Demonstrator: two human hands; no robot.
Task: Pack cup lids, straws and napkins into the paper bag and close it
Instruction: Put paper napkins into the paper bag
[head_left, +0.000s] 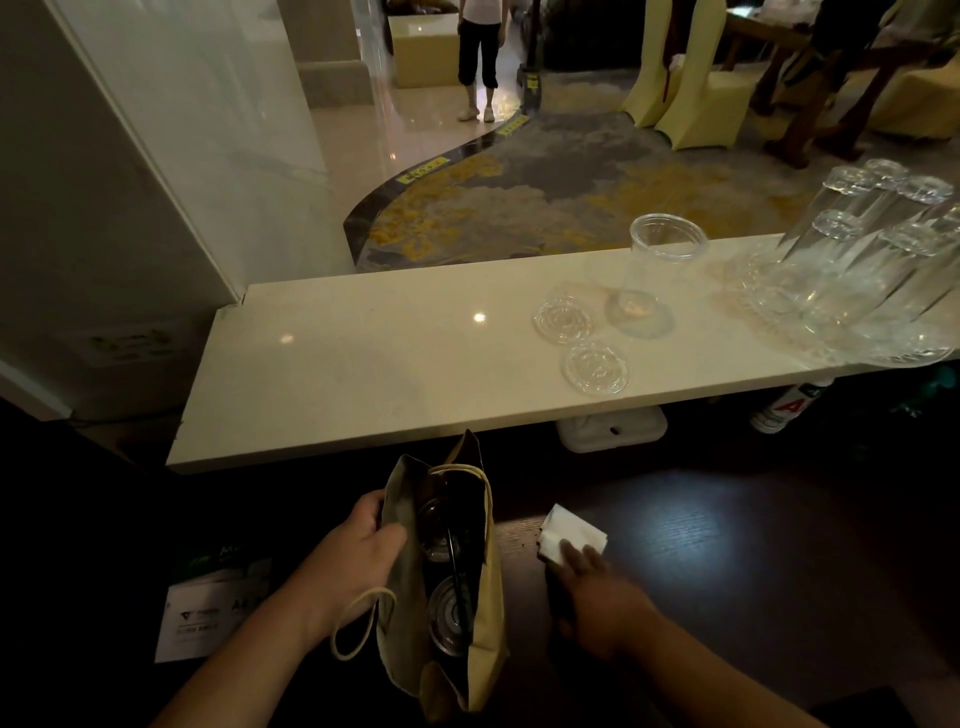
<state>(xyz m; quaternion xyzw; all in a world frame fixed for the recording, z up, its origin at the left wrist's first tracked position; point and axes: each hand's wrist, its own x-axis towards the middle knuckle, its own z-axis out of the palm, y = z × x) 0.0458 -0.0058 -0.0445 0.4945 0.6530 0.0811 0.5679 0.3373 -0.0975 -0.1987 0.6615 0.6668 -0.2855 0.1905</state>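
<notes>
Two clear lids (448, 613) and a dark straw (460, 582) lie inside the brown paper bag (488, 613), which lies on its side on the dark lower surface (753, 545) with its mouth gaping and one rope handle (358, 623) looping out to the left. The left hand (358, 558) grips the bag's upper edge — fingers closed on the paper, holding the mouth apart. The right hand (597, 597) rests with fingers flat and spread on a white folded napkin (571, 535) just beside the bag. Up on the pale raised surface (363, 374), well apart from the bag, lie two more lids (563, 319) (596, 368), beside an upright clear plastic cup (654, 270). A cluster of glasses (862, 260) stands at the right end. A white printed box (208, 618) sits left of the bag.
</notes>
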